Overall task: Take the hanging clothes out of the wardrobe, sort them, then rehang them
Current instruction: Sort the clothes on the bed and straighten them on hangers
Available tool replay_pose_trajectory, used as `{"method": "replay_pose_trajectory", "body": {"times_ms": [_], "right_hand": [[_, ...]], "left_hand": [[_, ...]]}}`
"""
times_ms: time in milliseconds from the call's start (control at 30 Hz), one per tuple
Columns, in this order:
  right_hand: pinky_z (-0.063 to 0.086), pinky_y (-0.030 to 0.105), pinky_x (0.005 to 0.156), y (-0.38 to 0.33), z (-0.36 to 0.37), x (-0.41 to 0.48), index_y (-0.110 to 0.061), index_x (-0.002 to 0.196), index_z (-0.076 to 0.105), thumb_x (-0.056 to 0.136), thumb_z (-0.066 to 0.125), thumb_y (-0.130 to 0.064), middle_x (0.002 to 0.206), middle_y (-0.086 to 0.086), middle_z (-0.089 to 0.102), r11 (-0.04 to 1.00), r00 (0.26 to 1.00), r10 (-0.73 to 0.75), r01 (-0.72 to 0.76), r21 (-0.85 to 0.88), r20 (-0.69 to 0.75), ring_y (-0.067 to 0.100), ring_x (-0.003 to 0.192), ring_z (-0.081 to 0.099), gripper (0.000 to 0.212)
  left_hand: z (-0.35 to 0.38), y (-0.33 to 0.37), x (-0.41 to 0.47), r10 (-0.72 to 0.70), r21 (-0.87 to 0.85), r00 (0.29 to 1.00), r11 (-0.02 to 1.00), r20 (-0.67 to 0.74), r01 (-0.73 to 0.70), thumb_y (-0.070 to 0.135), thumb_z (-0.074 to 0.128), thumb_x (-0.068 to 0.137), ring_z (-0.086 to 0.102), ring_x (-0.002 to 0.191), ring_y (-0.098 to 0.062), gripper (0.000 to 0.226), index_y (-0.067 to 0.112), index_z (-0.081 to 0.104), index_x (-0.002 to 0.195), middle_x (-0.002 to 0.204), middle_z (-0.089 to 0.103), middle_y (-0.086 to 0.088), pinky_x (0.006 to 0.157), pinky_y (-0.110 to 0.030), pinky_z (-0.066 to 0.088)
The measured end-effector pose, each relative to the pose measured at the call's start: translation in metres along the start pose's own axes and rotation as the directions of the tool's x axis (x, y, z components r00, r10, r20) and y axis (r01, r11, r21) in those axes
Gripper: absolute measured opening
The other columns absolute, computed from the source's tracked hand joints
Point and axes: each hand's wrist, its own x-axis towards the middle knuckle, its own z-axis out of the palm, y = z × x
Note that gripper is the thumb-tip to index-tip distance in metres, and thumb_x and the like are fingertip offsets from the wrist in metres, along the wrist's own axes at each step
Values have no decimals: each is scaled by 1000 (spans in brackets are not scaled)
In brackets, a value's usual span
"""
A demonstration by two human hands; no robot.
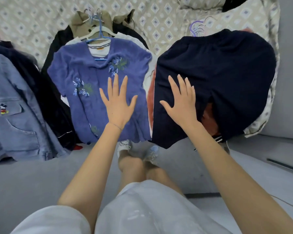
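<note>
Head: left hand (pixel 117 105), right hand (pixel 181 105) flat.

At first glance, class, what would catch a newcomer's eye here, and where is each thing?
Two open hands lie flat on clothes spread over a patterned bedspread: the left hand on a purple-blue top with leaf embroidery, centre, the right hand on a dark navy garment beside it. At far left lies a denim shirt with a cartoon mouse.
</note>
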Motion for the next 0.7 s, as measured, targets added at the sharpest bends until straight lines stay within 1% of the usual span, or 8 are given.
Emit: {"method": "replay_pose_trajectory", "body": {"times_ms": [200,300,400,433,533,700], "right_hand": [[7,48,121,-69,32,29,-26,157,11,91,62,-45,163,9,12,997,999,13,-16,71,53,31,151,6,85],[8,49,121,-104,57,53,-28,157,10,92,60,-46,164,8,9,994,997,30,-37,103,66,30,151,5,84],[5,44,121,-137,85,80,-29,157,9,93,58,-47,164,7,6,987,993,64,-78,140,101,30,151,3,82],[6,44,121,-146,95,90,-29,157,9,94,58,-48,165,7,5,985,991,73,-90,147,112,30,151,3,82],[10,49,122,-164,123,120,-28,157,10,94,57,-48,165,7,5,981,987,98,-117,152,130,31,151,1,81],[7,49,122,-173,156,179,-26,157,13,93,61,-45,164,7,7,975,984,137,-154,160,112,31,151,2,82]], "left_hand": [[-16,-65,16,-58,-28,998,998,7,58,51,47,98,2,153,-27,69,25,22,157,166,9,-4,118,-60,0],[-18,-103,37,-58,-28,998,998,28,59,50,48,98,1,153,-27,70,25,21,157,166,8,-5,119,-58,-1],[-17,-142,62,-48,-27,998,998,44,49,50,49,98,1,153,-26,70,26,21,157,166,8,-4,119,-56,-3],[-16,-155,71,-39,-27,998,999,40,40,49,50,98,1,153,-26,69,25,22,157,166,9,-4,119,-56,-3],[-10,-190,100,-25,-16,999,1000,35,25,48,50,99,3,153,-26,68,24,24,157,166,11,-5,119,-55,-3],[15,-232,150,-45,-4,998,999,52,45,46,49,99,4,153,-26,67,24,24,157,166,11,-5,120,-58,-1]]}}
